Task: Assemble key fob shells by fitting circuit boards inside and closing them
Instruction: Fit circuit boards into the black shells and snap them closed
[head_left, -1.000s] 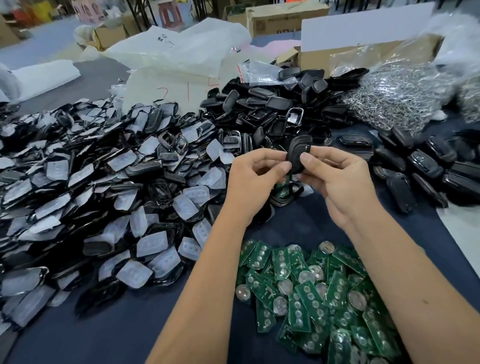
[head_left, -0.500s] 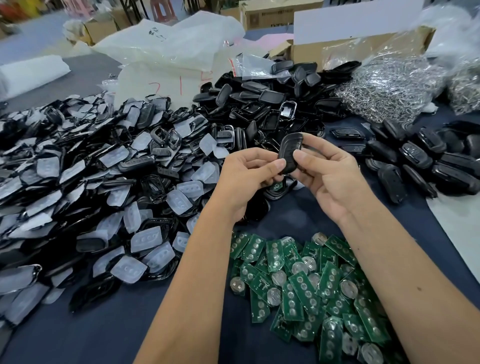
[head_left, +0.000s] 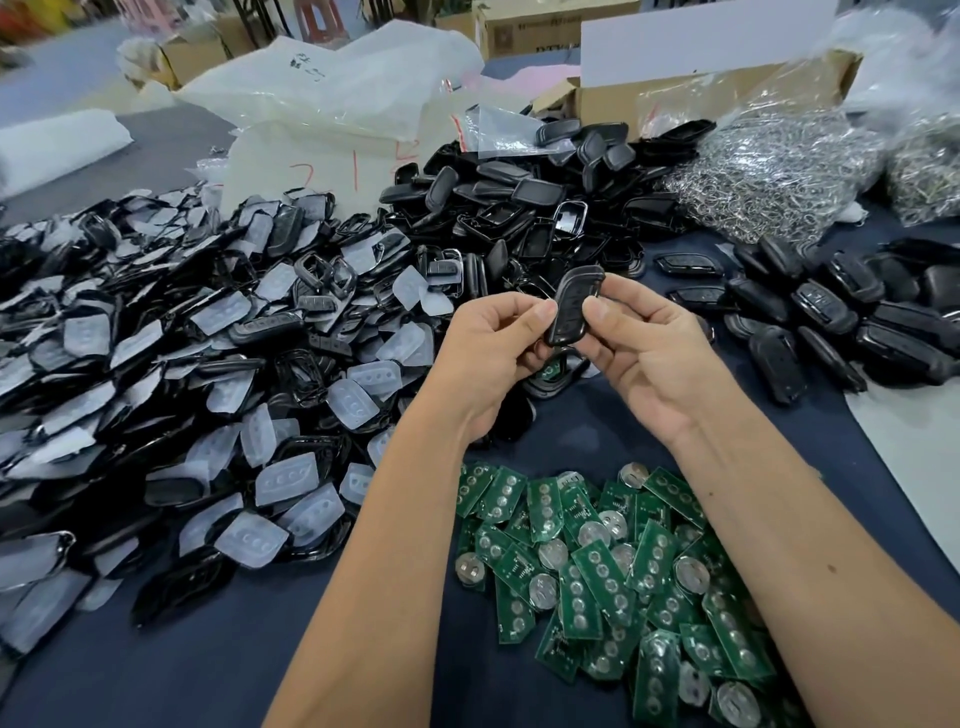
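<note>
Both hands hold one black key fob upright above the table's middle. My left hand pinches its left edge with thumb and fingers. My right hand grips its right edge, thumb on the front face. The fob looks closed. Beneath the hands lies an open shell with a green board in it. A heap of green circuit boards with coin cells lies in front, between my forearms.
A large pile of black shell halves and clear rubber button pads fills the left. More black shells are heaped behind. Closed fobs lie at the right, metal key rings in bags and cardboard boxes beyond.
The fob has turned from edge-on to nearly upright in my hands, its front face now showing, and my right thumb has moved onto that face.
</note>
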